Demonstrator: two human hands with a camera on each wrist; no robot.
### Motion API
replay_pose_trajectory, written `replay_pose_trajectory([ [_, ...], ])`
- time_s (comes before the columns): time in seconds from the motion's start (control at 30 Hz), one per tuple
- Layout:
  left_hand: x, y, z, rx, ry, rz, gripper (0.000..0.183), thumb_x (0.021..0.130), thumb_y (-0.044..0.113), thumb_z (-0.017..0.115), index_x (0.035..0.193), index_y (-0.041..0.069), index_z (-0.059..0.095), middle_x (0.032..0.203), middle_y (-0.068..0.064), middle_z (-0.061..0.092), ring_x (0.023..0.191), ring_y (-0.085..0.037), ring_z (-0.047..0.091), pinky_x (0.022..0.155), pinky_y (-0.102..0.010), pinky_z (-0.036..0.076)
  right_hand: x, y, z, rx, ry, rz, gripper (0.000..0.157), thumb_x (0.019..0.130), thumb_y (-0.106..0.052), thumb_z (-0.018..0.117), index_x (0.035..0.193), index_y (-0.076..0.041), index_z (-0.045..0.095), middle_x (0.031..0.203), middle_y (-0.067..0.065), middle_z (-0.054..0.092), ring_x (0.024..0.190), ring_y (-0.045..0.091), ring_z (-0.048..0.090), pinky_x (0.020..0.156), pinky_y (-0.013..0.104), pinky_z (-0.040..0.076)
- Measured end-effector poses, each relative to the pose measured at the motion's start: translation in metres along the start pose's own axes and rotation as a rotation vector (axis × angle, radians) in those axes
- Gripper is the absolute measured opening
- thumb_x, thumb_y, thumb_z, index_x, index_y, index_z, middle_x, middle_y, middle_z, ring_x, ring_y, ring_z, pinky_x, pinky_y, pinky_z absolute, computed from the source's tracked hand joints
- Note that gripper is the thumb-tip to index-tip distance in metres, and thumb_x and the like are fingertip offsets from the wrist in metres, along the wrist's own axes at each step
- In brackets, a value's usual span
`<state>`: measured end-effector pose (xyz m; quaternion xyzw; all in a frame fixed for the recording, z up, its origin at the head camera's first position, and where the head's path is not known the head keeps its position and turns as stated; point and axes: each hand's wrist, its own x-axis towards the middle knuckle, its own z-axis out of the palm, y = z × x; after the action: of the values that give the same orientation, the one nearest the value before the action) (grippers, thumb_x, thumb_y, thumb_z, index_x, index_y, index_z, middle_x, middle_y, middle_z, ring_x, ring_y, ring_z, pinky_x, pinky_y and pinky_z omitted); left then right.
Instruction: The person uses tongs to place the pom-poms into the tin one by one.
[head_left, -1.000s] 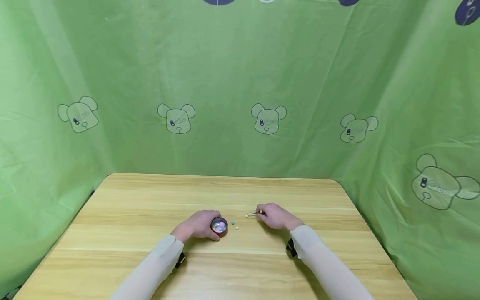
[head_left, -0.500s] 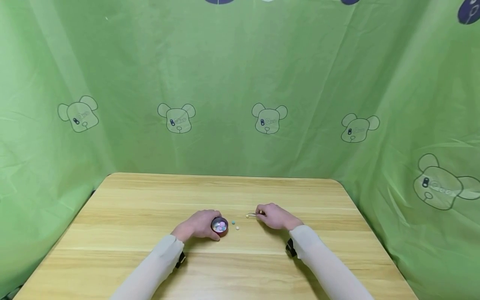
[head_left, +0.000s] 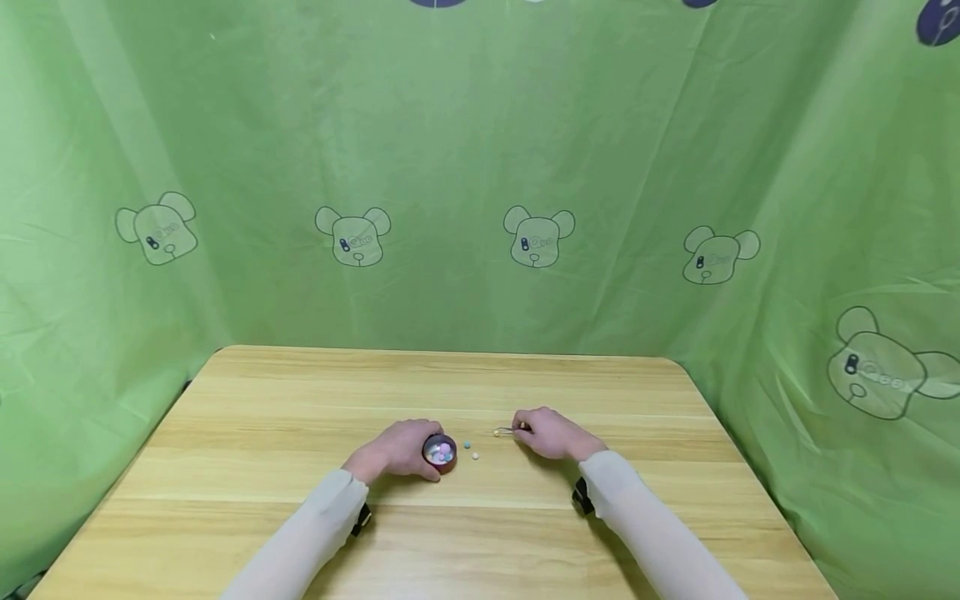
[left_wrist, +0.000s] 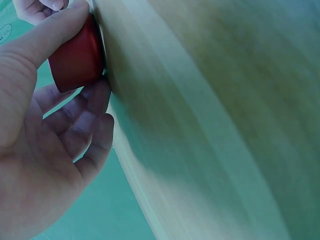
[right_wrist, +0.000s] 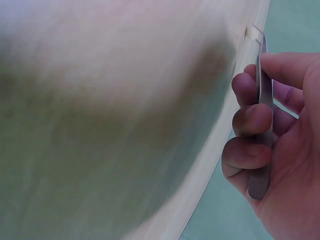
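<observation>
My left hand (head_left: 405, 447) holds a small round red cup (head_left: 442, 470) on the wooden table, thumb on the near side and fingers round the far side. Pink, white and blue beads (head_left: 442, 451) lie inside it. In the left wrist view the cup's smooth red wall (left_wrist: 77, 60) shows under the thumb. My right hand (head_left: 552, 435) pinches metal tweezers (right_wrist: 259, 184) between thumb and fingers. Their bent tips stand on either side of a pale yellow bead (right_wrist: 251, 34), low at the table surface. Between the hands lie a blue bead (head_left: 467, 445) and a whitish bead (head_left: 476, 456).
The wood-grain table (head_left: 300, 392) reaches back to a green curtain (head_left: 450, 308) printed with bear heads. The curtain also hangs along both sides. Black wrist straps show below both sleeves.
The tweezer arms looked closer together half a second ago and now show slightly apart, the yellow bead a touch further right. The left hand and the cup stay put.
</observation>
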<state>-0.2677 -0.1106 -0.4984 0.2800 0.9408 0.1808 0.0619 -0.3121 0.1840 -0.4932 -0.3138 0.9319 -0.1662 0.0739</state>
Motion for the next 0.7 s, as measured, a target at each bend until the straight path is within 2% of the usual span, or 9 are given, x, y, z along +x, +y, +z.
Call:
replay_pose_trajectory([
  [0.53, -0.001, 0.0015, -0.0005, -0.001, 0.003, 0.007, 0.053, 0.067, 0.04, 0.083, 0.107, 0.016, 0.059, 0.098, 0.004, 0.061, 0.091, -0.015, 0.057, 0.083, -0.035, 0.046, -0.0013, 0.0003, -0.0003, 0.0, -0.003, -0.007, 0.008, 0.096, -0.02, 0.054, 0.095, -0.016, 0.061, 0.076, -0.007, 0.054, 0.066, 0.01, 0.048, 0.066, 0.03, 0.042],
  [0.7, -0.0009, 0.0013, -0.0007, -0.009, 0.002, 0.003, 0.051, 0.067, 0.039, 0.084, 0.106, 0.017, 0.059, 0.097, 0.005, 0.061, 0.091, -0.015, 0.057, 0.083, -0.035, 0.046, -0.0009, 0.0032, 0.0006, -0.033, 0.009, -0.055, 0.009, 0.096, -0.019, 0.054, 0.095, -0.015, 0.061, 0.078, -0.007, 0.055, 0.068, 0.009, 0.049, 0.067, 0.03, 0.043],
])
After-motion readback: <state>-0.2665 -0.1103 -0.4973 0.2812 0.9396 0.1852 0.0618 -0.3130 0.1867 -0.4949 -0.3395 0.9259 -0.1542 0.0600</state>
